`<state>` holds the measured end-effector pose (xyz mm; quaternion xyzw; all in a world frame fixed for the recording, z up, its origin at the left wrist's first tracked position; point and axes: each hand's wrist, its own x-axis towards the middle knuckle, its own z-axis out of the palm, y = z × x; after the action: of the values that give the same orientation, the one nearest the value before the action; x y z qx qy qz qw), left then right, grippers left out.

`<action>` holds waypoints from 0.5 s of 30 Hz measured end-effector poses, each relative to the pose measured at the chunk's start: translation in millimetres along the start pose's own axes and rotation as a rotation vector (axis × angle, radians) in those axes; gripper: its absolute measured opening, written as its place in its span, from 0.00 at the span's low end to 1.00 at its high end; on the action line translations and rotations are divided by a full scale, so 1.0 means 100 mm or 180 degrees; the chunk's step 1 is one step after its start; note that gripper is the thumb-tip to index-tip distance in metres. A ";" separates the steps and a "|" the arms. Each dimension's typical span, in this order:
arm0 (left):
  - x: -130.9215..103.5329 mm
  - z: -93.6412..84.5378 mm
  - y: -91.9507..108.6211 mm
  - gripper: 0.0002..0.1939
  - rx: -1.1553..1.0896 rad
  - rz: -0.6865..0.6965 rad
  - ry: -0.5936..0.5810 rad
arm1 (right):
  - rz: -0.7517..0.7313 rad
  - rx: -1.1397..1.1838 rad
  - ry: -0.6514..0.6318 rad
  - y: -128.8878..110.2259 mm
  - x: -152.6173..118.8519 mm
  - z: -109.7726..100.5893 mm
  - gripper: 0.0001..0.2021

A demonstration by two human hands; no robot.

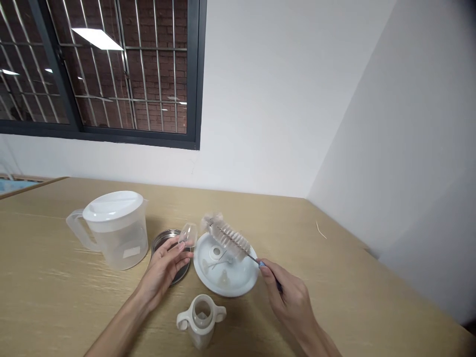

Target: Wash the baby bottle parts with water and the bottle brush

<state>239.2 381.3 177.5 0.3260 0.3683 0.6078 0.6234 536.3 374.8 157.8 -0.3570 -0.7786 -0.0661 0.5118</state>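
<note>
My left hand (168, 261) pinches a small clear plastic cap (189, 235) above a round metal dish (165, 235). In my right hand (288, 292) is the dark blue handle of a bottle brush (230, 239). Its white bristles point up and left over a white plate (243, 282), close to the cap but apart from it. Small pale or clear parts, hard to make out, lie on the plate around a white ring (216, 253). A two-handled bottle (201, 322) stands upright and uncapped in front of the plate.
A translucent lidded pitcher (121, 238) stands on the wooden table (74, 302) at left. A thin pale strip (321, 230) lies to the right. White walls and a barred window (130, 64) are behind.
</note>
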 end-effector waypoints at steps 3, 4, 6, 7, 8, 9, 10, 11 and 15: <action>0.01 -0.01 -0.01 0.14 -0.0085 -0.0009 0.0010 | -0.0019 0.0030 -0.0008 0.00 -0.01 0.00 0.09; 0.02 -0.01 -0.01 0.14 -0.0123 -0.0021 -0.0009 | -0.0017 0.0033 -0.0011 -0.01 -0.01 -0.01 0.09; 0.02 0.00 0.00 0.14 -0.0192 -0.0072 -0.0070 | -0.0003 0.0023 -0.0024 -0.01 -0.01 0.00 0.09; 0.02 0.00 0.00 0.15 -0.0227 -0.0111 -0.0098 | 0.0002 0.0015 -0.0026 -0.01 -0.01 0.00 0.09; 0.02 0.00 0.00 0.15 -0.0261 -0.0153 -0.0122 | 0.0007 0.0008 -0.0019 -0.01 -0.01 0.00 0.09; 0.02 0.00 0.00 0.16 -0.0298 -0.0193 -0.0141 | 0.0012 0.0004 -0.0016 0.00 -0.01 0.00 0.09; 0.03 0.00 0.00 0.15 -0.0333 -0.0229 -0.0155 | 0.0021 0.0003 -0.0015 0.00 -0.01 0.01 0.09; 0.03 0.00 -0.01 0.15 -0.0363 -0.0255 -0.0172 | 0.0023 0.0005 -0.0018 0.00 0.00 0.01 0.09; 0.03 -0.01 -0.03 0.13 -0.0375 -0.0219 -0.0222 | -0.0031 0.0002 -0.0038 -0.01 0.00 -0.01 0.09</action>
<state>239.7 384.4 174.3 0.2969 0.3210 0.5949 0.6745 536.0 374.1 158.6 -0.3535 -0.7834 -0.0661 0.5069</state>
